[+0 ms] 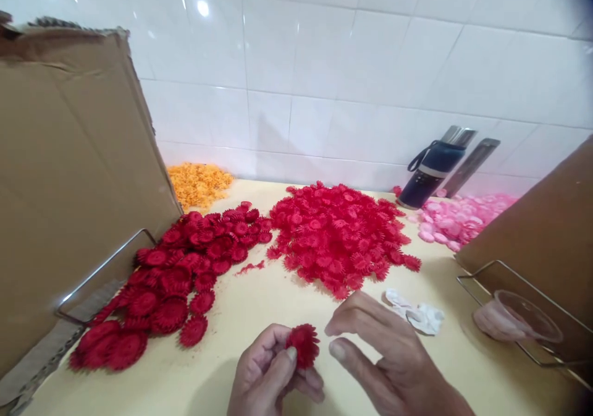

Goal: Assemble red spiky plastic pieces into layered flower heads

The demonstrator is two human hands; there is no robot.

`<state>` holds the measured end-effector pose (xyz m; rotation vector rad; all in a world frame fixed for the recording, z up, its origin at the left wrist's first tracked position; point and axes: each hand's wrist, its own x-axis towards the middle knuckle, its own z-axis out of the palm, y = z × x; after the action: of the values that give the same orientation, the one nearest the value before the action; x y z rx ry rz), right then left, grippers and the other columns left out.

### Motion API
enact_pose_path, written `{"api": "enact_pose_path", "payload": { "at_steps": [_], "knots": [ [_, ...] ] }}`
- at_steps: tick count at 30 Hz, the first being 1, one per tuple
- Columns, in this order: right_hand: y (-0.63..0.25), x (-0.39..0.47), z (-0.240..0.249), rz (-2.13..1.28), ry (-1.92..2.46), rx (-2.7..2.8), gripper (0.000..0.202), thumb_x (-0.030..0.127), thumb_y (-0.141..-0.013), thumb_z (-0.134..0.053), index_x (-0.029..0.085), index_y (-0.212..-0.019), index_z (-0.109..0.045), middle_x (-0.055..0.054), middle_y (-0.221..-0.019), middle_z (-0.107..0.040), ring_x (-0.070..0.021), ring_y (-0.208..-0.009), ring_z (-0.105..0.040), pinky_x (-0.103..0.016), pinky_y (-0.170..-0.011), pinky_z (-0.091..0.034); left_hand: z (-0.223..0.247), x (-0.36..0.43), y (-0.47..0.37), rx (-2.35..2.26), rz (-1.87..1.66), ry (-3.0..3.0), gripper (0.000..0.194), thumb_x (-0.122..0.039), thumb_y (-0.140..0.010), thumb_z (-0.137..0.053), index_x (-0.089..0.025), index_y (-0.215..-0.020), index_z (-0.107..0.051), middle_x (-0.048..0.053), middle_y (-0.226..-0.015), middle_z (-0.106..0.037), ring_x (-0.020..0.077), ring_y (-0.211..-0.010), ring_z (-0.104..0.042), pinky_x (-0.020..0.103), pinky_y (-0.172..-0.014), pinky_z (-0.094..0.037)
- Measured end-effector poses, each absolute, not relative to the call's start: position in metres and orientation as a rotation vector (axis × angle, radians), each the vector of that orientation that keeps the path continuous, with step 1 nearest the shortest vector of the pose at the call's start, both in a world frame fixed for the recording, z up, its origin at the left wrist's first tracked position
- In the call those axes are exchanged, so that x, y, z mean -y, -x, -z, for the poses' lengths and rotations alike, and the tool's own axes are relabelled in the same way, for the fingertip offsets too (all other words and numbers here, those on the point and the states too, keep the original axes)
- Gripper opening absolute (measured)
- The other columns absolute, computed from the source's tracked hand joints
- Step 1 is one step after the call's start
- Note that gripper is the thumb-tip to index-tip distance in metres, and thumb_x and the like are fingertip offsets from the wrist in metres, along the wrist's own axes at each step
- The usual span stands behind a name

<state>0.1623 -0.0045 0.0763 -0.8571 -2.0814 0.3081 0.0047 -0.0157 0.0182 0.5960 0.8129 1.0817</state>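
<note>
My left hand (273, 373) holds a dark red fringed flower (304, 345) between thumb and fingers, low in the middle of the view. Just right of the flower is my right hand (384, 348), its thumb and index finger apart with nothing visible between them. Beyond both hands spreads a pile of bright red fringed pieces (343, 233). At the left, a heap of dark red fringed discs (171, 280) lies on the pale yellow table (250, 305), with several large ones at its near end.
Cardboard panels stand at the left (78, 175) and right (532, 249), beside metal wire stands. Orange pieces (199, 184), a blue bottle (430, 175) and pink pieces (458, 218) sit near the tiled wall. Crumpled white tissue (424, 318) and a clear plastic cup (514, 320) lie at the right.
</note>
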Motion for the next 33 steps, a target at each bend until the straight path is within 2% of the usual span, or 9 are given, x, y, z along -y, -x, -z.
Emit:
{"api": "enact_pose_path", "payload": {
  "at_steps": [2,6,8,11,15,18,21,25,33],
  "knots": [
    [-0.156,0.003,-0.064,-0.305,0.837,2.081,0.012,0.008,-0.082,-0.05,0.017,-0.087,-0.057,-0.004,-0.068,-0.06,-0.0143,-0.062,-0.054,-0.026,-0.055,-0.045,-0.023,0.016,-0.006,-0.826,-1.171,-0.558,0.021,-0.032,-0.063,-0.074,-0.014,-0.066,-0.062,0.004,-0.06,-0.065,0.0134,-0.055,-0.058,0.025,-0.056,-0.048],
    [-0.149,0.001,-0.046,-0.222,0.875,2.111,0.012,0.008,-0.082,-0.049,0.016,-0.083,-0.058,-0.005,-0.067,-0.059,-0.0156,-0.063,-0.052,-0.028,-0.056,-0.043,-0.029,0.016,-0.012,-0.825,-1.24,-0.549,0.015,-0.021,-0.066,-0.07,-0.015,-0.062,-0.056,-0.001,-0.061,-0.059,0.0096,-0.058,-0.052,0.021,-0.058,-0.047],
    [-0.148,-0.001,-0.041,-0.199,0.908,2.123,0.012,0.009,-0.083,-0.048,0.016,-0.083,-0.058,-0.005,-0.068,-0.059,-0.0161,-0.064,-0.051,-0.029,-0.057,-0.043,-0.03,0.014,-0.014,-0.829,-1.204,-0.565,0.008,-0.018,-0.069,-0.066,-0.016,-0.072,-0.059,-0.002,-0.062,-0.06,0.0099,-0.059,-0.053,0.022,-0.06,-0.047],
    [-0.15,-0.002,-0.037,-0.2,0.951,2.135,0.015,0.009,-0.085,-0.045,0.017,-0.085,-0.058,-0.005,-0.071,-0.059,-0.0164,-0.067,-0.052,-0.03,-0.06,-0.044,-0.03,0.011,-0.015,-0.845,-1.163,-0.56,0.025,-0.015,-0.07,-0.063,-0.018,-0.095,-0.062,0.0,-0.068,-0.064,0.0113,-0.063,-0.056,0.025,-0.066,-0.048],
    [-0.154,-0.006,-0.033,-0.233,1.01,2.122,0.01,0.02,-0.087,-0.048,0.017,-0.087,-0.058,-0.006,-0.075,-0.058,-0.0175,-0.073,-0.053,-0.031,-0.064,-0.045,-0.03,0.007,-0.015,-0.8,-1.129,-0.565,0.024,-0.014,-0.071,-0.061,-0.013,-0.094,-0.068,0.007,-0.082,-0.068,0.0121,-0.069,-0.058,0.025,-0.072,-0.048],
    [-0.157,-0.01,-0.03,-0.28,1.063,2.105,0.01,0.025,-0.086,-0.051,0.017,-0.084,-0.057,-0.006,-0.076,-0.056,-0.0168,-0.072,-0.052,-0.03,-0.063,-0.045,-0.029,0.006,-0.016,-0.739,-1.116,-0.564,0.025,-0.013,-0.072,-0.059,-0.014,-0.095,-0.07,0.006,-0.086,-0.069,0.0107,-0.069,-0.058,0.025,-0.075,-0.048],
    [-0.159,-0.012,-0.029,-0.318,1.052,2.072,0.007,0.018,-0.084,-0.052,0.017,-0.079,-0.056,-0.004,-0.072,-0.054,-0.015,-0.068,-0.05,-0.027,-0.059,-0.044,-0.026,0.006,-0.018,-0.707,-1.1,-0.582,0.026,-0.014,-0.074,-0.059,-0.015,-0.097,-0.07,0.007,-0.089,-0.07,0.014,-0.076,-0.06,0.03,-0.08,-0.048],
    [-0.16,-0.011,-0.027,-0.374,0.995,2.052,0.012,0.009,-0.083,-0.05,0.017,-0.076,-0.055,-0.003,-0.071,-0.054,-0.0138,-0.067,-0.05,-0.025,-0.058,-0.042,-0.022,0.009,-0.02,-0.756,-1.11,-0.595,0.029,-0.017,-0.072,-0.066,-0.017,-0.101,-0.07,0.007,-0.09,-0.07,0.0189,-0.085,-0.062,0.034,-0.083,-0.048],
    [-0.159,-0.006,-0.023,-0.329,0.996,2.129,0.017,0.011,-0.088,-0.04,0.015,-0.077,-0.051,-0.005,-0.071,-0.052,-0.0152,-0.068,-0.047,-0.028,-0.061,-0.04,-0.018,0.013,-0.019,-0.778,-1.105,-0.617,0.031,-0.021,-0.074,-0.066,-0.018,-0.105,-0.069,0.008,-0.097,-0.07,0.0207,-0.09,-0.063,0.036,-0.086,-0.048]
  ]
}}
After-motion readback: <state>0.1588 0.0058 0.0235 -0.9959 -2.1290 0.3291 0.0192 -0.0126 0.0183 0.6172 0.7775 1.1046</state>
